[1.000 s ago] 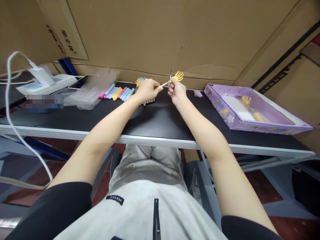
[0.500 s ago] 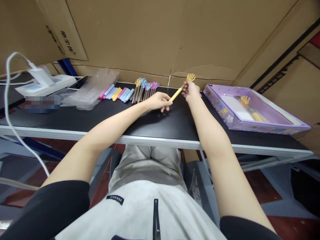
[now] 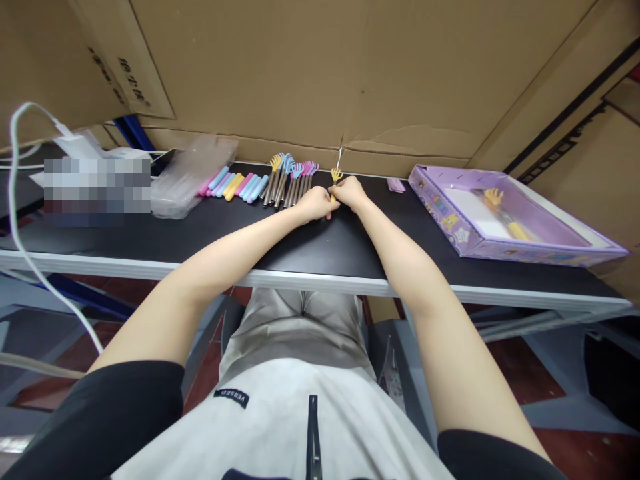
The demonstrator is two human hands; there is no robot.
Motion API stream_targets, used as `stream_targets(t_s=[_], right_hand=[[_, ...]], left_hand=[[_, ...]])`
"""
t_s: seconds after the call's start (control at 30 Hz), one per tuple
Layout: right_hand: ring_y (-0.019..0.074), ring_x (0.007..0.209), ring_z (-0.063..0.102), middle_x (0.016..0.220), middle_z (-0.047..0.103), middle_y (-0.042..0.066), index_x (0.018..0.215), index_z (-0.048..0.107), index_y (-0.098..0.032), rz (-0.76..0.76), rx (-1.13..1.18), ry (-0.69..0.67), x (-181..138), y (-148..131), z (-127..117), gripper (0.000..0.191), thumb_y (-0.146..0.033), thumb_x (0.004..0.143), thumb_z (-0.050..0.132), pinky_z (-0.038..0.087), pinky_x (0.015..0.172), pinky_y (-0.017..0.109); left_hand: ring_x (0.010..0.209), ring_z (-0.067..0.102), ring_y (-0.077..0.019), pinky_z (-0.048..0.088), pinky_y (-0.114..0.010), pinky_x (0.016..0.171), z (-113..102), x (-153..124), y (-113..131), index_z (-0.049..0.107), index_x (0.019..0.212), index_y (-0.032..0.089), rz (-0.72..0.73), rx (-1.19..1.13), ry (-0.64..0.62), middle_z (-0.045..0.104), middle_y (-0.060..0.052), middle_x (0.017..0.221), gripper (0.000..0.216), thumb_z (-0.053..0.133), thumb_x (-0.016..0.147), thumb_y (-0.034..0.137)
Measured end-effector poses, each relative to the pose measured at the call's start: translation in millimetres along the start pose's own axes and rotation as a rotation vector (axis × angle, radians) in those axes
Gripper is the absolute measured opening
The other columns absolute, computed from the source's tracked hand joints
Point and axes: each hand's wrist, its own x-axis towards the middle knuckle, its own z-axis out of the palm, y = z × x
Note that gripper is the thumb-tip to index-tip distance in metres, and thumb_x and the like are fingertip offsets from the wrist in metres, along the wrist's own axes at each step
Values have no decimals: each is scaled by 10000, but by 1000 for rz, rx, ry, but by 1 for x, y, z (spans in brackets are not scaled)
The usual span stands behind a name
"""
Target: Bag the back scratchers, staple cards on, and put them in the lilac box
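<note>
- Yellow scratcher [image 3: 336, 175]: it was in both hands, over the far part of the counter [image 3: 320, 250]. Its claw pointed at the cardboard wall [image 3: 360, 87]. I could not tell if it touched the counter.
- The left hand [image 3: 316, 204] had a narrow grip, with its fingers on the yellow handle end.
- The right hand [image 3: 351, 192] had a narrow grip too, just below the claw. The fingers hid much of the middle.
- The row of other scratchers [image 3: 291, 187] lay just beside the left hand. If that hand swung out, it could have knocked them out of line, because the gap was so small.
- The bright handles [image 3: 234, 188] lay next along, so a big bump could have made them roll, as they looked round.
- The scratcher looked thin. If the two hands pulled different ways, it might have bent or slipped loose.
- The claw was near the wall, so a hard push might have poked it.
- The purple box [image 3: 470, 248] lay well apart on the right, so it seemed safe from bumps.
</note>
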Motion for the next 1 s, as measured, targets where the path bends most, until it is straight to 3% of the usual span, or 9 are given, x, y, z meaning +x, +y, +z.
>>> stream_targets(t_s=[0.1,0.17,0.23,0.33,0.53,0.63,0.83,1.0], right_hand=[[299,1119,723,1083,769,184,1023,760,-103,8,-132,-25,-4,-5,-1,203,-178,922,600,563,964,346],[320,1158,717,1156,761,208,1098,760,-91,11,-190,-37,-7,-8,-2,255,-173,930,587,561,975,358],[335,1186,710,1209,750,222,1155,755,-80,12,-228,-43,-9,-9,-2,293,-175,939,580,559,980,364],[342,1218,698,1255,736,227,1215,746,-80,-7,-270,-53,-9,-9,-3,332,-214,978,555,555,990,369],[352,1386,588,1452,621,242,1349,695,-60,-99,-440,-45,-5,7,-12,431,-292,1058,477,482,1142,445],[351,1450,528,1550,536,235,1433,646,-62,-128,-523,-109,1,20,-17,466,-289,1058,491,445,1189,445],[300,1461,531,1552,552,202,1446,638,-46,-212,-536,-224,9,30,-23,460,-245,1058,490,409,1217,350],[310,1466,525,1558,544,202,1443,641,-51,-204,-539,-238,4,25,-25,454,-243,1066,476,412,1213,366]], left_hand=[[573,620,-152,454,-238,615,0,2,1,647,595,146,85,162,28,680,-64,604,359,642,945,225],[781,729,-223,508,-261,734,0,3,0,718,713,127,156,267,51,758,-106,760,247,660,931,226],[956,756,-288,531,-297,824,1,2,0,766,865,106,207,350,60,795,-146,925,185,657,937,238],[1061,749,-328,539,-330,883,0,-1,-1,774,1008,83,235,413,41,796,-180,1055,248,622,975,275],[1153,722,-325,528,-349,901,-10,-6,-2,751,1164,117,202,563,10,771,-175,1187,322,489,1038,255],[1105,729,-306,508,-329,861,-17,-5,-7,759,1106,130,271,634,-58,781,-154,1121,283,514,1017,238],[866,720,-265,443,-307,727,-25,-4,-13,731,926,164,397,593,-115,753,-97,876,140,622,954,245],[924,718,-273,455,-300,767,-27,-7,-11,728,944,180,381,618,-124,752,-99,891,140,609,958,253]])
